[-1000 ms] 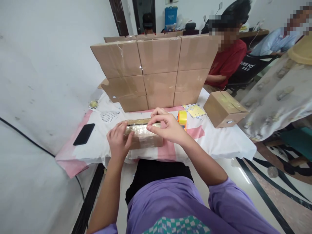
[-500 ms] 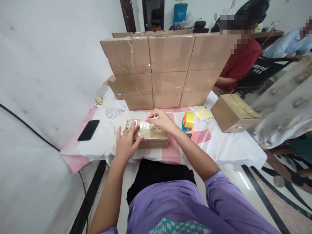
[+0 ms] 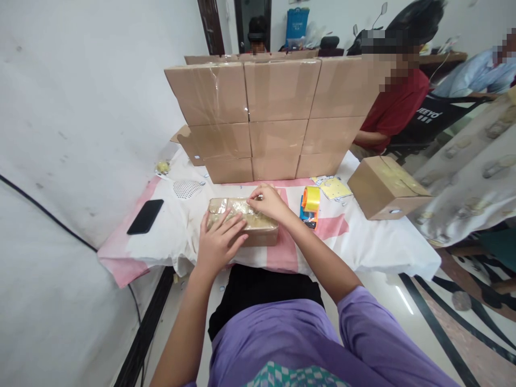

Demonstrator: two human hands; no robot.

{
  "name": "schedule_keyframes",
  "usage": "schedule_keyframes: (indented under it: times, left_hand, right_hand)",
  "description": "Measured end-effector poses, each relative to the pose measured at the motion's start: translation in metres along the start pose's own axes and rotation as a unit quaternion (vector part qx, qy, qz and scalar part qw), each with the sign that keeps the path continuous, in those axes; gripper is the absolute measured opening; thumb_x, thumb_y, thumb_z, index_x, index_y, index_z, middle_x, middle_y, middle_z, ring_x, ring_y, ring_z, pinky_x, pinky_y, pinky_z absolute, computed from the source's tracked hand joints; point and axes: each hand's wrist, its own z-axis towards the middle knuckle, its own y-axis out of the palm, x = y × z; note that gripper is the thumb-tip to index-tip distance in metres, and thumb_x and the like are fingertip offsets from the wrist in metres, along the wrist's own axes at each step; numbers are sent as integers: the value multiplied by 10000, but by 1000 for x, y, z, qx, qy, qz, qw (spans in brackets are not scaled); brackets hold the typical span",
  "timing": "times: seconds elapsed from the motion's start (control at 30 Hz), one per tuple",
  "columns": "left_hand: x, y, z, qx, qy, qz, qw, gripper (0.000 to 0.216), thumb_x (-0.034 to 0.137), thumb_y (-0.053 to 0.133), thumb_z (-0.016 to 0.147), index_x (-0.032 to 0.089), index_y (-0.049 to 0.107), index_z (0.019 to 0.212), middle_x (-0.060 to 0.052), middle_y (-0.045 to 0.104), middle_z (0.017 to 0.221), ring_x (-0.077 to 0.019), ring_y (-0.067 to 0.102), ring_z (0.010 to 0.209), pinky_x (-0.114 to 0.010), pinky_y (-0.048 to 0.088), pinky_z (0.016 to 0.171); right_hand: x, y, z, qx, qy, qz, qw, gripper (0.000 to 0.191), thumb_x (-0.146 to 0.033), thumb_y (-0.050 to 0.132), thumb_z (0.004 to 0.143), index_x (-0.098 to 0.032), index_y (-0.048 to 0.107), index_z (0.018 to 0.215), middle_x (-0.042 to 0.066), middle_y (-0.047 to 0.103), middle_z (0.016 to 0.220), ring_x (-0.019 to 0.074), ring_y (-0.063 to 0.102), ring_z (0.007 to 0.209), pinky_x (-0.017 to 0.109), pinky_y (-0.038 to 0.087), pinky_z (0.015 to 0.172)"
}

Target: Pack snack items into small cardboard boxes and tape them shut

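Your left hand (image 3: 217,244) lies flat, fingers spread, on the taped box (image 3: 260,237), apparently steadying it; your right hand (image 3: 269,203) curls above, whether gripping anything I cannot tell.

one brand word readable, on the black chair
the back of the black chair (image 3: 449,110) at right carries white capitals that read "jeeyo", with three blocky white characters beneath, too small to read. the blue container (image 3: 297,26) at the back bears pale lettering, too blurred to make out. a small white label (image 3: 394,212) on the right-hand carton (image 3: 373,185) and another on the left-hand carton (image 3: 189,144) are also illegible.
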Motion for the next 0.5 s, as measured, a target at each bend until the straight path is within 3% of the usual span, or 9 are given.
schedule_keyframes:
  times: [0.23,0.37,0.4,0.43,0.5]
  left_hand:
    - [11,10,-6,45,15,-38,998,308,146,655,959,278,701,1233,-5,781,1217,-226,713,1201,-486,286,1224]
    - [12,14,-8,57,17,-39,997,322,121,652,958,270,693,1241,-4,787,1202,-198,737,1145,-435,318,1200]
    - [13,14,-7,59,15,-37,997,324,118,649,960,265,691,1246,-7,787,1205,-196,737,1142,-427,324,1193]
    - [13,15,-7,60,12,-35,997,324,115,645,963,259,689,1250,-11,785,1210,-195,736,1144,-421,330,1186]
    - [14,17,-6,63,8,-34,997,321,112,633,969,253,686,1253,-15,784,1214,-196,732,1152,-416,342,1171]
  right_hand:
    - [6,1,1,-32,-19,-55,998,99,-278,753,847,-200,718,896,80,546,1089,298,502,1213,426,411,1035]
    - [14,-4,6,-12,-3,-75,997,707,-345,913,671,-164,548,1249,136,488,1286,311,516,1222,397,457,987]
    - [16,-5,7,-14,3,-74,997,772,-364,922,656,-163,516,1280,141,498,1303,302,540,1192,382,467,962]
    - [17,-5,8,-24,8,-72,997,737,-379,905,682,-167,517,1272,134,536,1284,285,572,1140,362,473,925]
    - [18,-4,9,-48,12,-73,996,489,-387,816,795,-181,581,1171,97,643,1162,246,620,1012,321,463,839]
